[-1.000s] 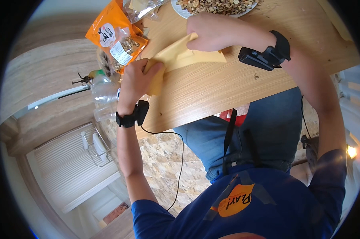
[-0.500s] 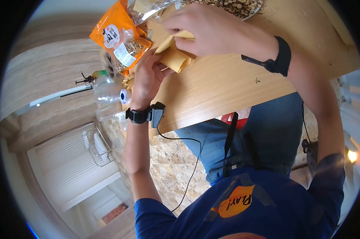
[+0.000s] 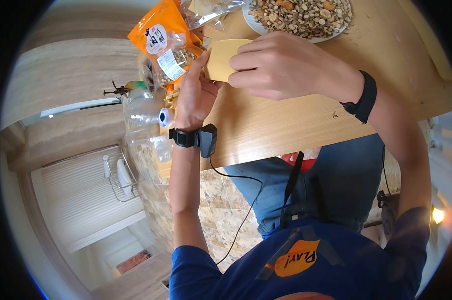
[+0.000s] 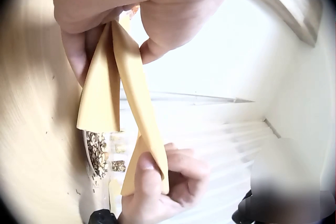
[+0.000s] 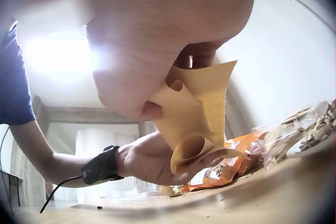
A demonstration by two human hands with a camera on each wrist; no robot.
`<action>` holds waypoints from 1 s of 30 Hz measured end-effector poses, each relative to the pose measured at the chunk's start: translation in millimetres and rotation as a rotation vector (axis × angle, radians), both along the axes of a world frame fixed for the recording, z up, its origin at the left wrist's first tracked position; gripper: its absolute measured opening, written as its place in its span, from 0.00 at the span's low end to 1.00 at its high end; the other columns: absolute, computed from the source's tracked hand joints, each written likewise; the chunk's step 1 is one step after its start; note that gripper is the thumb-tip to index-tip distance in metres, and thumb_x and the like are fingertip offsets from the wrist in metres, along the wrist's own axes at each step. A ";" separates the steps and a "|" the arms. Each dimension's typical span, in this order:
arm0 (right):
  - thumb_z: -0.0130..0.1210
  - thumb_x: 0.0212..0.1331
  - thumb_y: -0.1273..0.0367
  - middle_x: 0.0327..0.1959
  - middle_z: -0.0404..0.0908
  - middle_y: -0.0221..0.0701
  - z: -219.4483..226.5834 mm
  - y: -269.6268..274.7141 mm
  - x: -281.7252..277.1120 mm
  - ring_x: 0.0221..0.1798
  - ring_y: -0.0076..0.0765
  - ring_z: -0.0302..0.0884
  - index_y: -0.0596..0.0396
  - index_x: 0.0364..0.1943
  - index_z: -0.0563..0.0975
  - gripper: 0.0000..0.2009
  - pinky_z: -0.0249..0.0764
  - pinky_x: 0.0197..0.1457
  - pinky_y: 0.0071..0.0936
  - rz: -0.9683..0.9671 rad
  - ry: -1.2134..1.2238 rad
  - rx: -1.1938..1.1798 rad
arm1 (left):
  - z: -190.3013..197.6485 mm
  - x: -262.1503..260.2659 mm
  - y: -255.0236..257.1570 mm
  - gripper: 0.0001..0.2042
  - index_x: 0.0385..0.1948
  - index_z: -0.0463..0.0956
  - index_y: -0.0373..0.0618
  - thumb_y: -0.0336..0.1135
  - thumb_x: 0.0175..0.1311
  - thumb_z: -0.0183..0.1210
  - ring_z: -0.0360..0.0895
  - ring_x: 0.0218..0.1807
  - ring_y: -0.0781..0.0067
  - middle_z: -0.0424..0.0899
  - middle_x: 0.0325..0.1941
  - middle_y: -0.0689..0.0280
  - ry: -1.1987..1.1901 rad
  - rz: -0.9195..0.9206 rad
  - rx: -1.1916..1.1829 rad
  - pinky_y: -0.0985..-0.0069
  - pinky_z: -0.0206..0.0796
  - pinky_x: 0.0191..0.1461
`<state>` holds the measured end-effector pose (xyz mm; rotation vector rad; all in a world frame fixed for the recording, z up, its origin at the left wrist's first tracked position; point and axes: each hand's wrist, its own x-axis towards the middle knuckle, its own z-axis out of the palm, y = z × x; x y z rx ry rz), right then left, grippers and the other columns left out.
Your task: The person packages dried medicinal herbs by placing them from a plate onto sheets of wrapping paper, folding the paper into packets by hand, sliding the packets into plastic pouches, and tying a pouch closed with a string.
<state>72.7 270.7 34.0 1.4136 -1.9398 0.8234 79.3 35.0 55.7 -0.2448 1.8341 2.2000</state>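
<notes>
A yellow-tan sheet of paper [image 3: 222,59] is held up above the wooden table, between both hands. My left hand [image 3: 196,95], palm turned up, holds its left end, with thumb and fingers on opposite sides in the left wrist view. My right hand [image 3: 281,65] pinches the other end; its thumb [image 4: 148,174] presses against curled fingers there. In the right wrist view the paper [image 5: 197,108] bends into loose curls, one resting over the left fingers. Part of it is hidden behind the right hand in the head view.
A white plate [image 3: 249,21] heaped with dried pieces [image 3: 311,20] stands at the table's far side. An orange bag [image 3: 153,32] of similar pieces and a clear plastic bag [image 3: 203,17] lie left of it. Clear plastic bottles [image 3: 141,112] stand beyond the table's left edge.
The paper was stretched out wide between the hands and is now bent up smaller. The hands have come closer together, and the left hand has turned its palm up.
</notes>
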 end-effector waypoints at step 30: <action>0.63 0.63 0.72 0.44 0.88 0.40 18.7 25.7 -35.9 0.52 0.38 0.86 0.62 0.45 0.85 0.10 0.81 0.55 0.31 -0.093 -1.124 -0.186 | -22.8 37.1 -52.9 0.37 0.74 0.55 0.24 0.50 0.77 0.51 0.60 0.30 0.78 0.70 0.34 0.61 -0.537 -0.566 0.705 0.80 0.52 0.27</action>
